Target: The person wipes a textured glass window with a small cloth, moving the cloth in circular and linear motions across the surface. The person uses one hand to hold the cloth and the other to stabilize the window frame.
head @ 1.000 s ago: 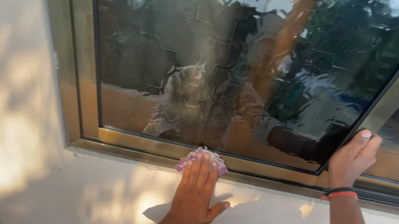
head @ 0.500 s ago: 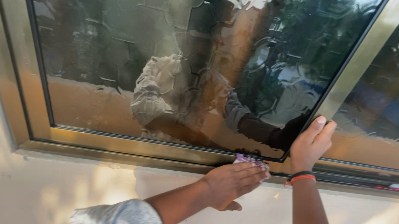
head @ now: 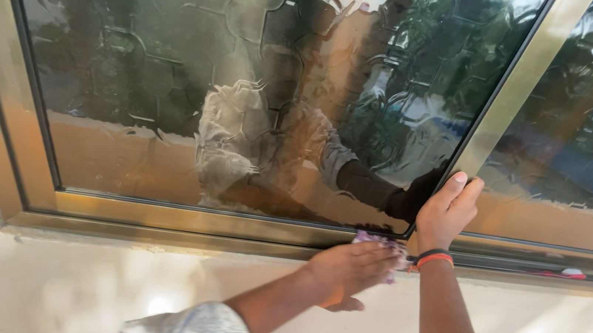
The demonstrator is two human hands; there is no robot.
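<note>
My left hand (head: 348,270) presses a small purple cloth (head: 371,240) flat onto the bottom rail of a brass-coloured window frame (head: 194,219). Only the cloth's edge shows past my fingers. My right hand (head: 445,211), with a black and an orange band at the wrist, grips the upright bar (head: 510,90) of the sliding pane, fingers curled round its edge. The two hands are close together, almost touching. The patterned glass (head: 174,63) mirrors my arms and body.
A second glass pane (head: 581,147) lies to the right of the upright bar. Below the frame runs a pale plastered wall (head: 75,283) dappled with sunlight. A small white and red object (head: 571,274) rests in the track at the right.
My left hand has slid the cloth rightwards along the bottom rail, from the pane's middle to right beside my right hand. The view has shifted with it; my right hand keeps its hold on the bar.
</note>
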